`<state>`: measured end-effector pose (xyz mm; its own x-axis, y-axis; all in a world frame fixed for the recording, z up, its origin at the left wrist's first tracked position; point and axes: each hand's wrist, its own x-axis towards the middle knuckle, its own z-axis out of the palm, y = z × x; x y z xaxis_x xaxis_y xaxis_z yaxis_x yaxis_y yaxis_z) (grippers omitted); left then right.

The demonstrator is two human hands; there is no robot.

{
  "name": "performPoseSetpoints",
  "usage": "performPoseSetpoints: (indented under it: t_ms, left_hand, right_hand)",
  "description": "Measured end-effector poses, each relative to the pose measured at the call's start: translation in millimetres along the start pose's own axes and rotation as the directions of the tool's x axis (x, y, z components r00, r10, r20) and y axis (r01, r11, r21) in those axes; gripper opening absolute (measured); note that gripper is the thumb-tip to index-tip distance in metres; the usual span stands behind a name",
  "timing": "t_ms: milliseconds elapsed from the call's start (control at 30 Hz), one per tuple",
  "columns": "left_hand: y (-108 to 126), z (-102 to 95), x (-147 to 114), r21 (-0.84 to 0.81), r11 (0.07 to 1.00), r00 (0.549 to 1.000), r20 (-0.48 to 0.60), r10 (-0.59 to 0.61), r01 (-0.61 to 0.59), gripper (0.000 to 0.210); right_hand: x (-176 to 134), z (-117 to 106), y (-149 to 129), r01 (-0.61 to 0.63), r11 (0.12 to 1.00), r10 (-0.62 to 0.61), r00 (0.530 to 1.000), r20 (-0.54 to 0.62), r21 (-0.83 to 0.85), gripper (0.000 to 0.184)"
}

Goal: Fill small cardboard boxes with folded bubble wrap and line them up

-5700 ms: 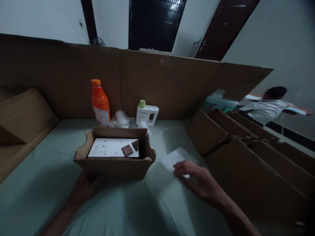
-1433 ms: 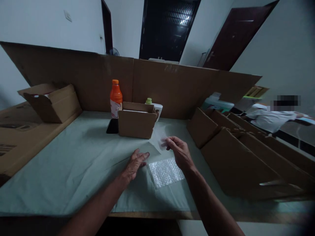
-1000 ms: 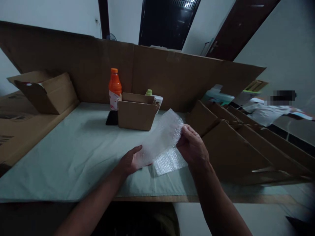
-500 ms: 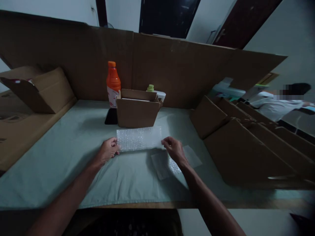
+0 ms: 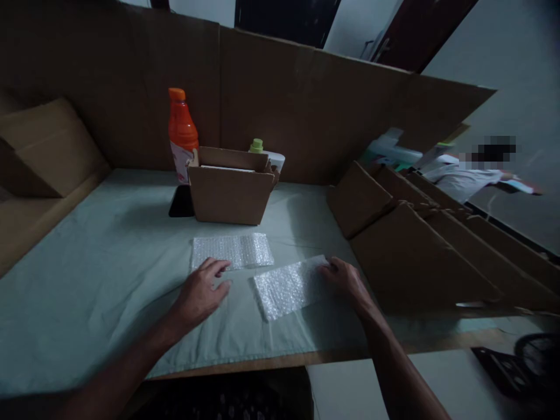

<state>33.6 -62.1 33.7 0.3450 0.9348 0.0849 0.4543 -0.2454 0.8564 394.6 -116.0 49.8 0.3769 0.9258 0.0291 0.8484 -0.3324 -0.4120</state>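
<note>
One sheet of bubble wrap (image 5: 231,249) lies flat on the pale green cloth, just in front of a small open cardboard box (image 5: 230,195). My left hand (image 5: 203,291) hovers at its near edge with fingers apart, holding nothing. A second bubble wrap sheet (image 5: 289,286) sits nearer to me and to the right, turned at an angle. My right hand (image 5: 347,280) grips its upper right corner between thumb and fingers.
Behind the small box stand an orange bottle (image 5: 184,131), a green-capped container (image 5: 256,146) and a black phone (image 5: 181,202). Cardboard dividers (image 5: 420,256) line the right side, a cardboard box (image 5: 52,146) the left. A person (image 5: 464,175) is beyond the right side.
Both hands have left the first bubble wrap sheet, which now lies on the cloth. My right hand has moved right and taken the second sheet's corner. The camera view has shifted slightly.
</note>
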Motion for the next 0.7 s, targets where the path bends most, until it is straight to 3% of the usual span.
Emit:
performPoseSetpoints:
  t_ms: [100,200,267,367,467,567,633,700]
  left_hand:
    - [27,20.1,-1,-0.182,0.979,0.993,0.051,0.102,-0.091,0.052]
    - [47,29.9,3,-0.376,0.921,0.977,0.138,0.164,-0.102,0.067]
    - [51,30.2,4,-0.394,0.917,0.929,0.318,0.191,-0.054,0.044]
    - [43,18.9,0,-0.302,0.952,0.838,0.530,0.129,0.044,0.008]
    - [25,-7.9,-5,-0.281,0.943,0.874,0.486,-0.020,0.177,0.005]
    - [12,-36.6,-4,-0.324,0.920,0.925,0.370,-0.092,0.221,0.013]
    - [10,-45.0,0,-0.351,0.916,0.956,0.275,-0.099,0.196,0.037]
    - [11,-40.9,4,-0.363,0.913,0.966,0.237,-0.105,0.188,0.070]
  right_hand:
    - [-29,-18,-26,0.179,0.975,-0.192,0.977,0.091,0.135,0.027]
    - [-58,-44,-52,0.352,0.847,-0.437,0.888,0.142,0.398,0.027]
    - [-69,-57,-62,0.370,0.767,-0.463,0.885,0.053,0.524,0.019]
    - [-68,-57,-67,0.309,0.692,-0.334,0.938,-0.090,0.652,0.026]
    - [-56,-35,-72,0.164,0.619,-0.216,0.976,-0.035,0.768,0.035]
    - [-44,-4,-89,0.051,0.506,-0.158,0.987,0.035,0.861,0.040]
    - [-39,11,-104,0.019,0.421,-0.166,0.985,0.057,0.907,0.040]
    - [-37,14,-118,0.015,0.377,-0.218,0.973,0.073,0.926,0.036]
